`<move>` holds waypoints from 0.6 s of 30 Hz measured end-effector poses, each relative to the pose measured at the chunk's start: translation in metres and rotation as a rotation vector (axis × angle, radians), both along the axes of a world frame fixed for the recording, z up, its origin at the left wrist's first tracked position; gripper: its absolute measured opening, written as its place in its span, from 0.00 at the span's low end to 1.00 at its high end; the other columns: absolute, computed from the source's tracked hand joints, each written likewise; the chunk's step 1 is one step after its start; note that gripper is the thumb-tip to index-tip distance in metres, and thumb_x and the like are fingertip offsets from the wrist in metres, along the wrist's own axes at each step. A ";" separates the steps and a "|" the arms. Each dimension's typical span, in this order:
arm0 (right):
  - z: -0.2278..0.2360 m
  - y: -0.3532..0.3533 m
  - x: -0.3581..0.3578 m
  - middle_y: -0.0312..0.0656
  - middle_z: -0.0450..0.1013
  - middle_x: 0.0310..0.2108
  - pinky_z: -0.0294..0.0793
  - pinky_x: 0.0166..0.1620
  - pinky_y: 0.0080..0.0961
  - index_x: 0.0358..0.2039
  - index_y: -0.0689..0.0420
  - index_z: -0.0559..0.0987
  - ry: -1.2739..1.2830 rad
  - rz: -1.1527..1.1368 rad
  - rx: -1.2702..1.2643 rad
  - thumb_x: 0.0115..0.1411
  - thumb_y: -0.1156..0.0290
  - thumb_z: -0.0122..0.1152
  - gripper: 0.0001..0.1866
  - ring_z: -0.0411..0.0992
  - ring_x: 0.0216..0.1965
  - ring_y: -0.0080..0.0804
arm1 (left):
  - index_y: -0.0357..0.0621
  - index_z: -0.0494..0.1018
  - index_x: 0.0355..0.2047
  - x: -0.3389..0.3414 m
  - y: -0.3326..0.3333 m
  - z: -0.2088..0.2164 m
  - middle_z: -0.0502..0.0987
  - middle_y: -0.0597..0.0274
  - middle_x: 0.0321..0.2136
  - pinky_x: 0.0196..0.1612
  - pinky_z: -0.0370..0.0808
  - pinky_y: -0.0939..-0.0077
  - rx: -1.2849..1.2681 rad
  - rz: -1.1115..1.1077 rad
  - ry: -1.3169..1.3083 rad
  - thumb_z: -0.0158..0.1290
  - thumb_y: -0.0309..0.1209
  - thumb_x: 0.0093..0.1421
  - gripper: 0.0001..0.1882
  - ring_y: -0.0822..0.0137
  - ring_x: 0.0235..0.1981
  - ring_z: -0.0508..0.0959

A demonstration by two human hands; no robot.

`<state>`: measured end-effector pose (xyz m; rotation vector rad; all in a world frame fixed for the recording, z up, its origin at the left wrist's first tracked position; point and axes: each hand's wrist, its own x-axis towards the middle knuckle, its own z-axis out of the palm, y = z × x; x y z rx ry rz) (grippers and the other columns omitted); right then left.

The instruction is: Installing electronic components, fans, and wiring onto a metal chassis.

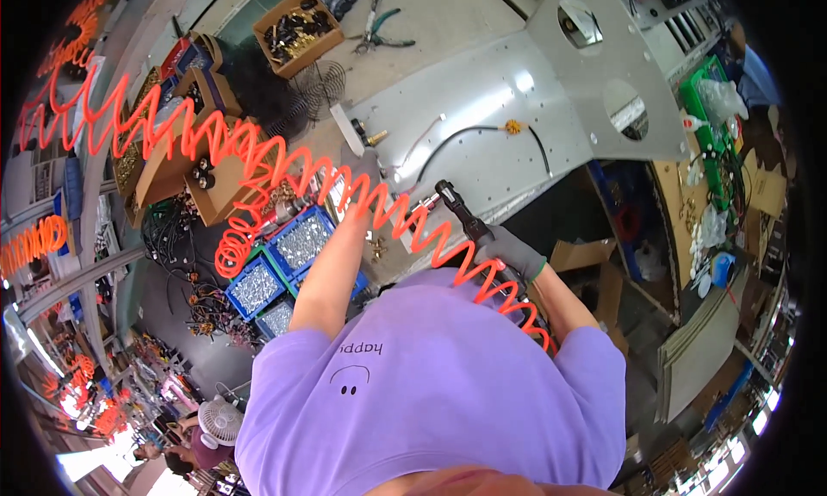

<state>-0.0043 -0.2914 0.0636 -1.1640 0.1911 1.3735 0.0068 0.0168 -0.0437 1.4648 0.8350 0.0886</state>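
Observation:
My right hand (514, 253), in a grey glove, is wrapped round a black air ratchet wrench (463, 210). The wrench's head points up and left over the near edge of a bent sheet-metal panel (482, 91). An orange coiled air hose (413, 223) stretches from the upper left, across my left forearm, to the wrench's rear end. My left hand (362, 167), also gloved in grey, is on the bench beside a pale rectangular block (348, 130) and a brass fitting (376, 139). The hose and wrist hide its fingers. A black cable (457, 133) lies on the panel.
Blue bins of small metal parts (301, 240) stand left of my left arm. Beyond are a cardboard box of brass and black fittings (297, 33), pliers (379, 40) and an open carton (215, 186). A white fan (220, 420) and another person (202, 453) are at lower left.

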 end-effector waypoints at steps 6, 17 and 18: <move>0.045 0.038 0.120 0.50 0.71 0.24 0.75 0.22 0.31 0.38 0.61 0.65 -0.288 0.004 0.106 0.37 0.78 0.59 0.24 0.73 0.18 0.40 | 0.45 0.68 0.19 -0.010 -0.008 -0.004 0.70 0.62 0.18 0.22 0.67 0.66 0.008 0.038 -0.120 0.51 0.33 0.51 0.08 0.67 0.20 0.71; 0.233 0.249 0.433 0.42 0.73 0.22 0.73 0.26 0.25 0.29 0.60 0.74 -0.479 -0.069 0.658 0.53 0.59 0.55 0.15 0.72 0.23 0.31 | 0.37 0.66 0.47 0.006 -0.012 0.030 0.74 0.48 0.37 0.44 0.71 0.67 0.502 0.088 0.092 0.49 0.23 0.43 0.26 0.55 0.39 0.75; 0.247 0.256 0.450 0.44 0.74 0.24 0.74 0.27 0.26 0.31 0.61 0.73 -0.171 0.063 0.887 0.55 0.59 0.53 0.16 0.72 0.25 0.34 | 0.37 0.65 0.48 0.008 -0.010 0.027 0.74 0.47 0.37 0.44 0.71 0.67 0.448 0.071 0.085 0.49 0.23 0.43 0.27 0.54 0.39 0.75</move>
